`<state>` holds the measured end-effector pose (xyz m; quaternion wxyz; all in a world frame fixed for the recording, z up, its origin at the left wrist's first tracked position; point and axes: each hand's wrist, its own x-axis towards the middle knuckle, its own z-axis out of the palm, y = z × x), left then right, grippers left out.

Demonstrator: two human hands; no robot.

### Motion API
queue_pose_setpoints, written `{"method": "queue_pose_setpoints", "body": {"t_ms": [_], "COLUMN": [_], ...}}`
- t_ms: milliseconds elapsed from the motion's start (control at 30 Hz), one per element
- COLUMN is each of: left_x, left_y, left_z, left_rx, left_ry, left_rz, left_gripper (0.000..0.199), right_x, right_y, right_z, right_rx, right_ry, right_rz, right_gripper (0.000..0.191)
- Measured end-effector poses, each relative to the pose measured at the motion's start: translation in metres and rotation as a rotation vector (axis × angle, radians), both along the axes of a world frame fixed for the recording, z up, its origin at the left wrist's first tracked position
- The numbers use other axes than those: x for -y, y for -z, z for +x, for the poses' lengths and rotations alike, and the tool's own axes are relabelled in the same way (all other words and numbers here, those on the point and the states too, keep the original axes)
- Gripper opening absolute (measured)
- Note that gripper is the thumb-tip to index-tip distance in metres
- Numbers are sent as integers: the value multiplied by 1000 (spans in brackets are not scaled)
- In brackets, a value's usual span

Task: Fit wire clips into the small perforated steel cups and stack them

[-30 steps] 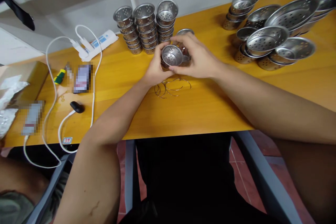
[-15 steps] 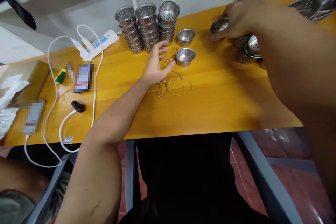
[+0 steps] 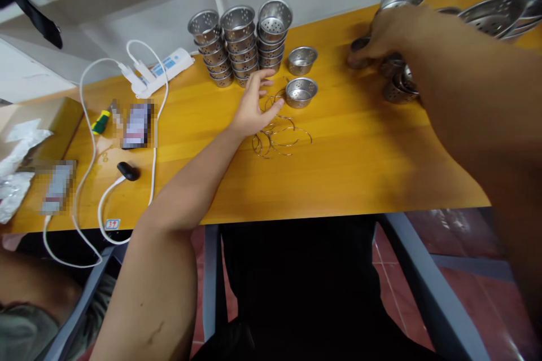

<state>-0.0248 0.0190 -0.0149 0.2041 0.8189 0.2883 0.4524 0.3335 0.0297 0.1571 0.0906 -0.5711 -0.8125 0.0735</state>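
My left hand hovers over the desk with fingers apart and holds nothing. Thin curved wires lie loose below it. Beside its thumb stands a small perforated metal cup, with another single cup just behind. My right hand, reaching to the right, has its fingers closed around a metal cup, mostly hidden by the fingers and slightly blurred. Under the right wrist is a group of similar cups, partly covered by the arm.
Three stacks of perforated cups stand against the back wall. Larger metal bowls sit at the far right. On the left are a white power strip, white cables, a phone, a screwdriver and a cardboard box.
My right hand has shifted slightly right with the cup, whose open top no longer shows. My left hand has stayed in place over the wires.
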Motion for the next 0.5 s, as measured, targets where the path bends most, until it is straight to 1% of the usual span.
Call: {"method": "queue_pose_setpoints", "body": {"t_ms": [100,133,233,267,300,333,400,433,500], "left_x": [-1,-2,-3,-4,-4,-4,-5,-5,-5], "left_y": [1,2,4,4,4,4,5,4,4], "left_z": [-1,-2,-3,-3,-3,-3,-3,-3,-2], "left_rx": [2,-1,-18,-20,-21,-21,-19,-20,-19], "left_ry": [13,16,18,17,17,17,15,16,20], "left_rz": [1,-1,-7,-6,-3,2,12,15,15], "left_gripper": [82,83,84,84,83,82,79,77,75], "right_x": [15,18,22,23,25,28,35,40,48], "right_y": [2,2,-5,-7,-9,-11,-9,-5,7], "right_z": [6,6,-6,-12,-18,-24,-32,-35,-38], "right_rx": [-10,13,206,259,275,249,118,44,-123], "right_ry": [49,92,320,365,370,335,198,129,-12], "right_rz": [10,18,22,24,25,28,17,-21,-128], "right_gripper": [94,93,81,77,73,67,58,60,76]}}
